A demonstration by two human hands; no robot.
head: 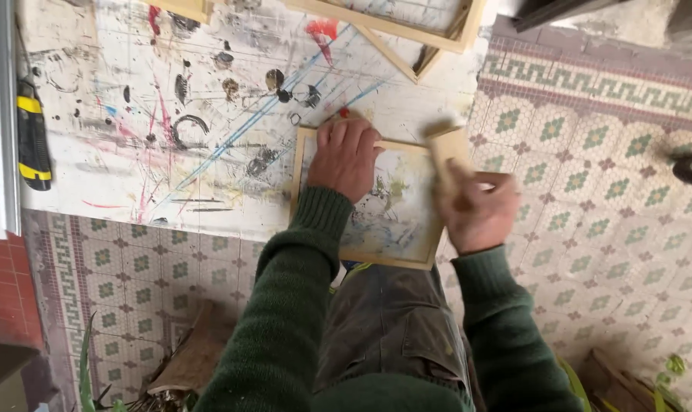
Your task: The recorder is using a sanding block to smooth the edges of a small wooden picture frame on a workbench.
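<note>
Fingers (346, 133) press frame (370, 259); right hand (477, 210) rubs block (445, 149).

You are in a makeshift workshop, likely for framing or painting. The white worktop (208, 114) before you is smeared with paint strokes, ink rings and pencil lines. Pale bare wooden frames (407, 30) lie on it, a yellow-and-black hand tool (33, 133) rests at its edge, and patterned mosaic floor tiles (590, 191) spread underneath.
</note>
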